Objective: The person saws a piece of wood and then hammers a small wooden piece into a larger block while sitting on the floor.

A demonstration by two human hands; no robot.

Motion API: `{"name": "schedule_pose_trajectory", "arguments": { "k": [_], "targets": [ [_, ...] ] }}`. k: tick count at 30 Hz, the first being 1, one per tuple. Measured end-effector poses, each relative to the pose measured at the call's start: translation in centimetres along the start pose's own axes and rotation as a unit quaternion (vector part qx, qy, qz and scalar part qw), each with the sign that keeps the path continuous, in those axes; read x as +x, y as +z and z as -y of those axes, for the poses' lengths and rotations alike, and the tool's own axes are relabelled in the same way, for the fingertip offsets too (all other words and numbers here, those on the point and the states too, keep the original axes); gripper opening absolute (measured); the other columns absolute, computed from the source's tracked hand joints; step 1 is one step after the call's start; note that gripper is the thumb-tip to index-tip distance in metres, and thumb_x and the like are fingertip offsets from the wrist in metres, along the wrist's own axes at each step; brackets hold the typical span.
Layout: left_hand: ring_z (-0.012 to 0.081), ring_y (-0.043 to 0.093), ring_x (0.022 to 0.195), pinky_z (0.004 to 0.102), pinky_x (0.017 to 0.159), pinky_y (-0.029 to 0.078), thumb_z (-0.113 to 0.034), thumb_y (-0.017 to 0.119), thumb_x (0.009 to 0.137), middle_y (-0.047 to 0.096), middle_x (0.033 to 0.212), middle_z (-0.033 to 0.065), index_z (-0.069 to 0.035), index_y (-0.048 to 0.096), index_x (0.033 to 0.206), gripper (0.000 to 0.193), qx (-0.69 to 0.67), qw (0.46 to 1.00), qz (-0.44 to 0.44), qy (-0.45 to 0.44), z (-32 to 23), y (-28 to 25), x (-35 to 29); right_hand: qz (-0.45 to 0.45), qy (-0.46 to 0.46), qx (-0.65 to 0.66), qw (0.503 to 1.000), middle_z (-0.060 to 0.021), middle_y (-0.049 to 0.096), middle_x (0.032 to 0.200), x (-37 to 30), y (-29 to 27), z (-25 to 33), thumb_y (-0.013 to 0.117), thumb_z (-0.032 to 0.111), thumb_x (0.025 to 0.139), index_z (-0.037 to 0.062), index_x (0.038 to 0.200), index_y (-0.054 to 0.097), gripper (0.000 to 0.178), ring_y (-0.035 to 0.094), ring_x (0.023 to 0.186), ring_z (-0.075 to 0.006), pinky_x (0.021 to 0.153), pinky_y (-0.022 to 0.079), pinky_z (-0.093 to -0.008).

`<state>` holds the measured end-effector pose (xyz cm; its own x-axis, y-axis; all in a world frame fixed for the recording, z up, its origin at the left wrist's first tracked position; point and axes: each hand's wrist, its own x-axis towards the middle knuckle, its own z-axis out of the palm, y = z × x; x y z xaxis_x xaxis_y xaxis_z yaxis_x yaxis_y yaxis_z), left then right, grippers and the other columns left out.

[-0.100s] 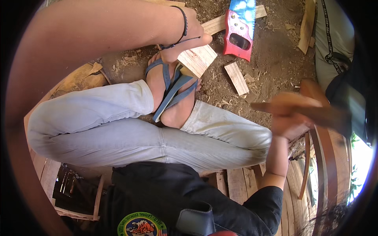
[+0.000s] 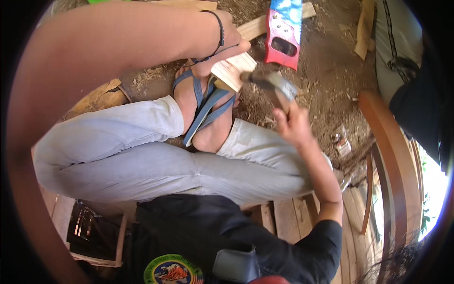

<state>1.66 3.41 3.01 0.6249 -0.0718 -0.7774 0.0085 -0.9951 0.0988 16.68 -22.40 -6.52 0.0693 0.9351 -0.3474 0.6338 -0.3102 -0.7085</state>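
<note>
My left hand (image 2: 228,40), with a dark cord bracelet at the wrist, grips a pale wooden block (image 2: 232,67) just above my sandalled feet. Its fingers are partly hidden behind the block. In my right hand (image 2: 298,124) is a hammer (image 2: 273,81), closed around the handle near the head. The hammer's face is at the block's right side, touching it or very close; I cannot tell which. Motion blurs the hammer a little.
A red-handled handsaw (image 2: 283,33) lies over a wooden strip (image 2: 253,29) on dirt strewn with shavings. Another plank (image 2: 365,29) lies further right, near another person's grey-clad leg (image 2: 402,35). A curved brown wooden piece (image 2: 388,124) rises at the right, by a small clear packet (image 2: 343,143).
My right hand has swung the hammer leftward from beside the curved wooden piece to the block. My left hand keeps its grip on the block. The view has shifted slightly.
</note>
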Motion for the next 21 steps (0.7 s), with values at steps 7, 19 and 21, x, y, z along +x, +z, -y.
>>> {"name": "schedule_pose_trajectory", "arguments": {
  "k": [7,19,21],
  "targets": [
    [0.0316,0.07,0.077,0.0365,0.067,0.055,-0.016,0.078,0.046,0.067,0.077,0.0128,-0.005,0.053,0.102,0.063,0.041,0.998,0.029,0.036,-4.9,1.4,2.0,-0.215,-0.119,0.39,0.888,-0.0046,0.054,0.07,-6.0,-11.0,3.6,0.05,0.048,0.098,0.0053,0.094,0.058,0.044,0.05,0.053,-0.018,0.049,0.041,-0.0327],
    [0.0305,0.069,0.085,0.0376,0.071,0.055,-0.019,0.079,0.053,0.067,0.084,0.0147,-0.002,0.051,0.101,0.058,0.024,0.995,0.031,0.095,-5.2,0.3,3.8,-0.098,-0.099,0.191,0.972,-0.0107,0.057,0.061,-7.9,-4.8,2.8,0.058,0.036,0.095,0.0093,0.091,0.052,0.028,0.058,0.05,-0.0285,0.047,0.047,-0.0398],
    [0.0306,0.069,0.085,0.038,0.071,0.055,-0.018,0.079,0.054,0.066,0.085,0.015,-0.002,0.051,0.101,0.057,0.034,0.995,0.022,0.086,-5.4,0.6,3.5,0.01,0.028,-0.105,0.994,-0.0161,0.056,0.056,-7.4,-3.3,2.9,0.061,0.034,0.092,0.008,0.089,0.05,0.028,0.06,0.051,-0.0378,0.048,0.048,-0.0474]
  ]
}}
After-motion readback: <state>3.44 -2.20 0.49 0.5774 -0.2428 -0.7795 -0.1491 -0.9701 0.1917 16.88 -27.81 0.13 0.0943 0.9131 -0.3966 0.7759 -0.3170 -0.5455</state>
